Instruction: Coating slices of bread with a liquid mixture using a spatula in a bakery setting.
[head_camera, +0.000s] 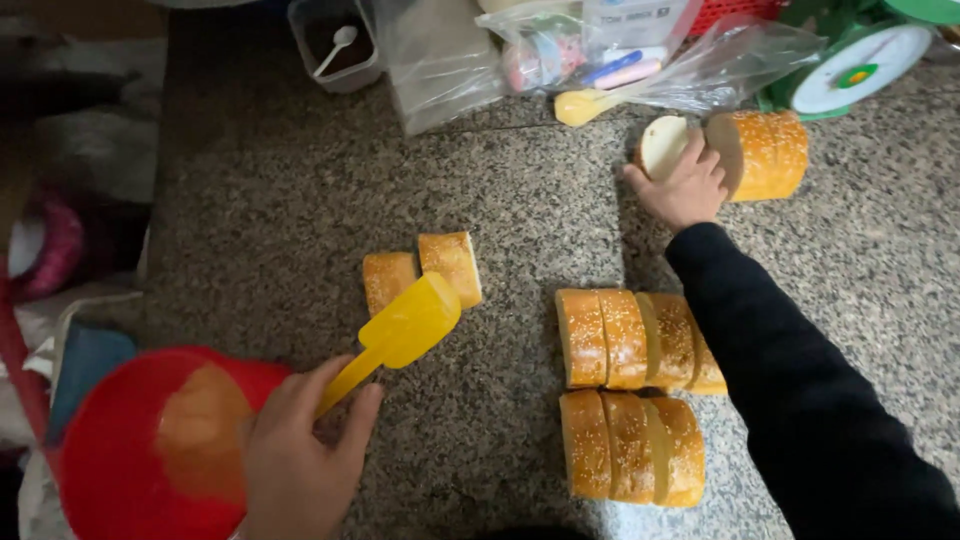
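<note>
left hand (300, 455) grips yellow spatula (400, 335), blade angled over two bun halves (422, 272) beside red bowl (150, 445). right hand (685, 185) closes on a bun slice (663, 146) at the far bun stack (765, 155), apart from both near rows.

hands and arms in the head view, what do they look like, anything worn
The right hand is bare, with a long black sleeve of plain soft cloth reaching to the wrist. The left hand is bare too, with no glove, ring or watch showing; its forearm is cut off by the picture's edge, so any sleeve there cannot be seen.
</note>
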